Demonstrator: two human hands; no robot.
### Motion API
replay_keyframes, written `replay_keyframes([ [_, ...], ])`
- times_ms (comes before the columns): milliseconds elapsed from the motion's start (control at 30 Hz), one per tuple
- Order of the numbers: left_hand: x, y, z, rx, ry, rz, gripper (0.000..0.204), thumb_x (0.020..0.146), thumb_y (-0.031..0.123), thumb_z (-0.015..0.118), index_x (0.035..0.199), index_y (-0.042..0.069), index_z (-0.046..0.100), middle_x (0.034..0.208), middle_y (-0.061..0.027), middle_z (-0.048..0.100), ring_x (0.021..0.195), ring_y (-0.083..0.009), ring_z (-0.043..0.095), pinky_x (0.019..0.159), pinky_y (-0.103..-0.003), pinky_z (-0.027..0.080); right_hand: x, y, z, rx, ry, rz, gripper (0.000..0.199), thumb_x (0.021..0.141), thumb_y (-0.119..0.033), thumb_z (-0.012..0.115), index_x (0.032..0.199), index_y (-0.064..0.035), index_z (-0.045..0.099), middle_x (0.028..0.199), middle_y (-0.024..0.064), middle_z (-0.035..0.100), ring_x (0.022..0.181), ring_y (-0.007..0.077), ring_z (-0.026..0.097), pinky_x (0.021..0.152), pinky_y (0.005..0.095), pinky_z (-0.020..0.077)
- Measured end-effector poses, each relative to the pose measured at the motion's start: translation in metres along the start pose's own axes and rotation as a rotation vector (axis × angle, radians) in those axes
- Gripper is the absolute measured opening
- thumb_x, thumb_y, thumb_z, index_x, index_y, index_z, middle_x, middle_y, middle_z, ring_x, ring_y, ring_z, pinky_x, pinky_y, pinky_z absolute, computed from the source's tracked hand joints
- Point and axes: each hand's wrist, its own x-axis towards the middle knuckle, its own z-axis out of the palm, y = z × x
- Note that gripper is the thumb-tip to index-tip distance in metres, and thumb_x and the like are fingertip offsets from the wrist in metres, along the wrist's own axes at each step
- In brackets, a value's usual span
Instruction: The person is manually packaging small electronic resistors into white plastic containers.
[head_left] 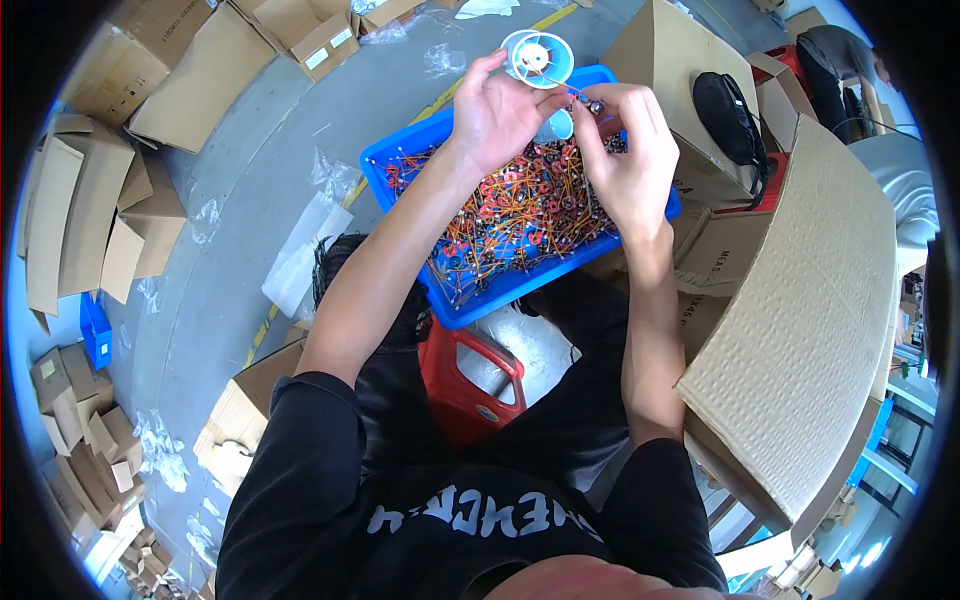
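Left hand (497,120) holds the cup (540,58), right hand (634,160) pinches a wired part (597,106) beside it; apparently wire-handling, next calling for a steady cup.

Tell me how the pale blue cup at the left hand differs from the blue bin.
The cup is pale blue and round-rimmed; the bin is deeper blue and rectangular. The cup is far smaller than the bin. The cup shows a white piece inside; the bin holds a heap of wired parts. Both are blue and open.
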Motion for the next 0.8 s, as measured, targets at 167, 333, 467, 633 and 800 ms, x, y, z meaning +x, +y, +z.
replay_keyframes([
  [167,0.0001,0.0022,-0.0026,0.002,-0.007,-0.012,0.053,0.089,0.041,0.043,0.118,-0.004,0.046,0.107,-0.0192,0.059,0.098,-0.0298,0.058,0.093,-0.041,0.045,-0.0010,-0.0005,0.0016,0.005,-0.010,-0.027,0.015,0.076,0.001,0.069,0.088,-0.0027,0.060,0.078,0.0068,0.058,0.057,0.0129,0.057,0.054,0.0248,0.0464],
  [333,-0.0017,0.0022,-0.0019,0.050,-0.002,-0.007,0.055,0.089,0.042,0.041,0.121,-0.004,0.045,0.114,-0.0190,0.056,0.102,-0.0281,0.056,0.092,-0.039,0.044,-0.0016,-0.0012,0.0024,0.019,-0.007,-0.038,0.015,0.077,0.002,0.069,0.088,-0.0023,0.060,0.079,0.0068,0.058,0.057,0.0127,0.057,0.054,0.0245,0.0465],
  [467,-0.0028,0.0034,-0.0037,0.096,-0.019,-0.021,0.058,0.090,0.043,0.038,0.128,-0.002,0.044,0.129,-0.0161,0.051,0.110,-0.0237,0.052,0.090,-0.035,0.043,-0.0017,-0.0011,0.0020,0.018,-0.012,-0.044,0.015,0.077,0.002,0.069,0.088,-0.0023,0.060,0.078,0.0068,0.058,0.057,0.0124,0.057,0.054,0.0241,0.0465],
  [633,-0.0031,0.0018,-0.0026,0.116,-0.016,-0.020,0.059,0.090,0.042,0.039,0.129,-0.002,0.043,0.130,-0.0168,0.050,0.110,-0.0239,0.052,0.092,-0.036,0.042,-0.0017,0.0008,0.0033,0.018,0.008,-0.045,0.015,0.076,0.002,0.070,0.087,-0.0021,0.060,0.078,0.0066,0.058,0.057,0.0119,0.057,0.054,0.0237,0.0463],
  [800,-0.0031,0.0023,-0.0055,0.101,-0.048,-0.029,0.060,0.090,0.042,0.039,0.129,-0.003,0.042,0.131,-0.0182,0.049,0.110,-0.0235,0.052,0.095,-0.036,0.042,-0.0009,0.0008,0.0016,0.005,0.047,-0.038,0.016,0.075,0.002,0.071,0.087,-0.0020,0.060,0.077,0.0064,0.058,0.057,0.0115,0.058,0.053,0.0235,0.0462],
])
